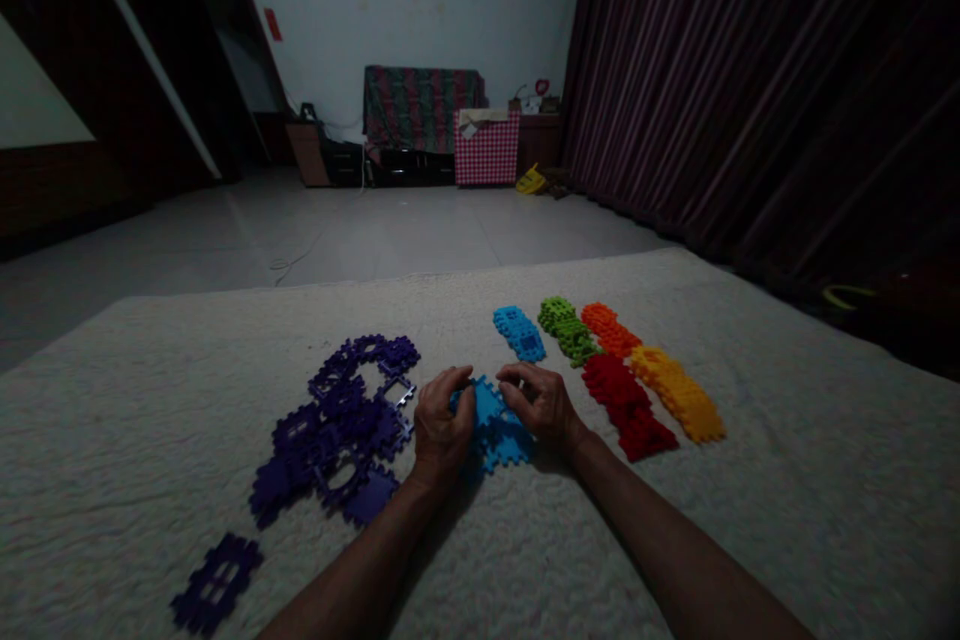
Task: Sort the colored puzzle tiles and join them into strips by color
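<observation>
My left hand (pixel 442 425) and my right hand (pixel 540 405) both grip a cluster of light blue interlocking plastic tiles (pixel 495 430) lying on a cream carpet (pixel 525 540). Fingers of both hands curl over the tiles' top edge. To the left of my left hand lies a spread of purple tiles (pixel 337 420). One purple tile (pixel 216 582) lies apart near the front left.
Beyond my right hand lie sorted rows of tiles: blue (pixel 519 332), green (pixel 568 328), orange (pixel 609 328), red (pixel 627 406) and yellow (pixel 677 392). A dark curtain (pixel 750 90) hangs on the right. Bare floor and a cabinet with a checked box (pixel 486 147) are at the back.
</observation>
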`<control>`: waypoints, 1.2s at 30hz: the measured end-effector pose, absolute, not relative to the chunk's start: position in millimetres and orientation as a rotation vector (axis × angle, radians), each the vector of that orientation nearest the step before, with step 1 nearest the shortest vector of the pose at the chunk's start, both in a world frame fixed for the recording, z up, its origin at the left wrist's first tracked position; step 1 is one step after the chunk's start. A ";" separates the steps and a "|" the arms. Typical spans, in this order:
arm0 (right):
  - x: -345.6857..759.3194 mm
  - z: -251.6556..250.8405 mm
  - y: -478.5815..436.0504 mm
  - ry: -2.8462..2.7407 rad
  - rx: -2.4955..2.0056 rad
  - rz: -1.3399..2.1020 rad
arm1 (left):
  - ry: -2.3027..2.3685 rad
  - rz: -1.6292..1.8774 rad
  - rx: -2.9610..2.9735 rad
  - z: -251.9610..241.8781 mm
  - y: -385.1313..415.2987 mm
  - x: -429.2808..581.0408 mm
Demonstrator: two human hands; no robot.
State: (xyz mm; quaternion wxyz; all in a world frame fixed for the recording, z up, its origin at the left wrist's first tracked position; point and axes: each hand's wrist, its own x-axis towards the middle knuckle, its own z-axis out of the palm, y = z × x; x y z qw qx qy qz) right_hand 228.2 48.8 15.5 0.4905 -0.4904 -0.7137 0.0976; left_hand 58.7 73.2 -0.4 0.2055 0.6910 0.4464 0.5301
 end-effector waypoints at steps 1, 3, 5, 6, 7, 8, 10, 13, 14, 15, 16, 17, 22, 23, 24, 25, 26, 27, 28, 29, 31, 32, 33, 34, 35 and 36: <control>229.0 15.1 49.4 -1.726 -1.197 0.236 | 1.245 1.488 1.911 0.6 73.8 58.0; 233.0 13.9 50.5 -1.689 -1.238 0.230 | 1.253 1.503 1.896 1.3 75.4 56.7; 238.7 13.0 51.2 -1.666 -1.289 0.250 | 1.277 1.513 1.880 0.6 77.4 55.6; 241.3 13.2 51.2 -1.675 -1.306 0.270 | 1.293 1.515 1.867 0.0 78.4 55.2; 243.2 14.0 51.1 -1.696 -1.314 0.293 | 1.309 1.515 1.850 -0.6 79.2 54.8; 243.9 15.5 50.9 -1.719 -1.317 0.314 | 1.320 1.517 1.829 -0.9 79.7 54.6; 241.6 20.7 50.4 -1.731 -1.313 0.328 | 1.318 1.533 1.789 -0.8 79.5 54.5; 231.4 30.4 50.0 -1.684 -1.260 0.350 | 1.246 1.559 1.760 1.3 76.4 55.4; 227.7 33.1 49.8 -1.658 -1.242 0.402 | 1.214 1.559 1.754 2.2 74.9 56.0; 224.4 35.1 49.6 -1.629 -1.224 0.495 | 1.182 1.555 1.746 3.1 73.3 56.7; 221.9 36.3 49.3 -1.596 -1.209 0.626 | 1.151 1.546 1.734 4.0 71.7 57.6; 220.0 36.8 48.9 -1.558 -1.195 0.780 | 1.127 1.535 1.713 4.7 70.1 58.5; 218.3 35.7 44.3 -1.357 -1.103 1.361 | 1.077 1.491 1.583 8.6 64.2 62.4; 218.3 36.2 43.0 -1.320 -1.074 1.436 | 1.067 1.481 1.572 9.5 63.4 62.8; 218.2 37.1 41.8 -1.285 -1.041 1.510 | 1.057 1.472 1.562 10.2 62.7 63.0; 218.0 38.3 40.7 -1.252 -1.007 1.579 | 1.049 1.464 1.553 10.8 62.2 63.1; 217.6 39.5 39.8 -1.221 -0.977 1.635 | 1.043 1.457 1.542 11.2 61.7 63.0; 217.2 40.6 39.1 -1.193 -0.950 1.678 | 1.037 1.449 1.534 11.4 61.4 62.9; 216.7 41.4 38.7 -1.166 -0.925 1.708 | 1.034 1.443 1.529 11.4 61.1 62.8; 216.0 41.6 38.6 -1.140 -0.903 1.726 | 1.032 1.437 1.528 11.4 60.9 62.7; 213.8 40.9 38.9 -1.087 -0.858 1.749 | 1.023 1.427 1.536 11.0 60.6 62.7; 212.3 40.2 39.1 -1.064 -0.831 1.762 | 1.016 1.428 1.535 10.8 60.5 62.8; 210.5 39.4 39.3 -1.043 -0.799 1.773 | 1.008 1.432 1.532 10.7 60.4 63.0; 208.7 38.7 39.3 -1.025 -0.767 1.784 | 1.001 1.438 1.527 10.7 60.3 63.2; 206.9 38.3 39.2 -1.010 -0.737 1.793 | 0.996 1.445 1.522 10.9 60.2 63.5; 205.3 38.3 39.0 -1.001 -0.715 1.799 | 0.996 1.452 1.516 11.2 60.1 63.8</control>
